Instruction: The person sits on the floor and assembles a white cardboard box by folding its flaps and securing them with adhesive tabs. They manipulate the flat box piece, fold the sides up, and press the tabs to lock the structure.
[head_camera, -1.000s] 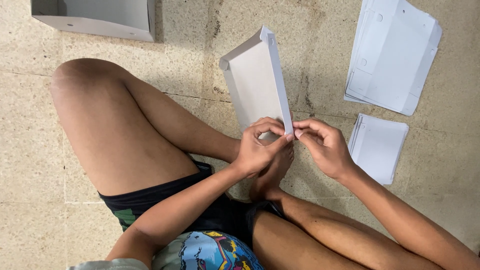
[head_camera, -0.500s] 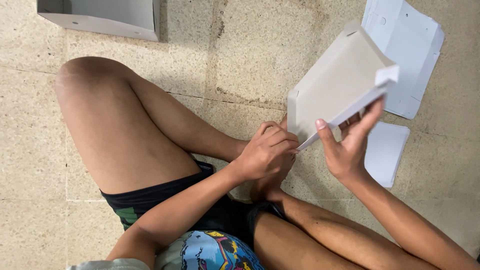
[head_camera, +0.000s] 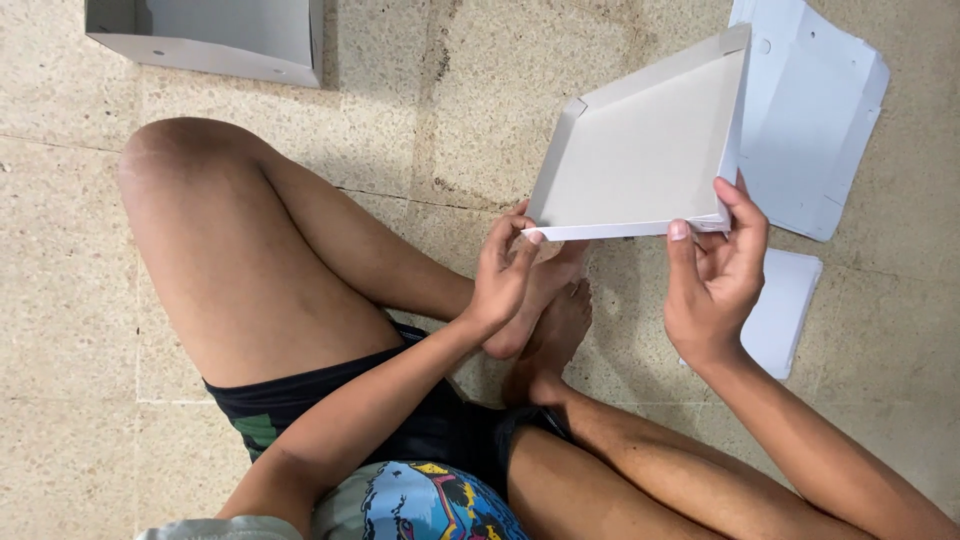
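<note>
The left hand (head_camera: 505, 272) pinches the near left corner of a shallow grey cardboard tray with white folded walls (head_camera: 645, 155), and the right hand (head_camera: 715, 270) grips its near right corner, thumb over the rim. Held in the air above the feet, the tray tilts its open inside toward the camera, long axis running left to right. Behind it lie flat white die-cut cardboard sheets (head_camera: 815, 110) on the speckled stone floor (head_camera: 430, 110), with an assembled white box (head_camera: 215, 35) well apart at far left.

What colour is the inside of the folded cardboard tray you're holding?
Pale grey inside the shallow folded cardboard tray, with white edges; seen in the head view.
</note>
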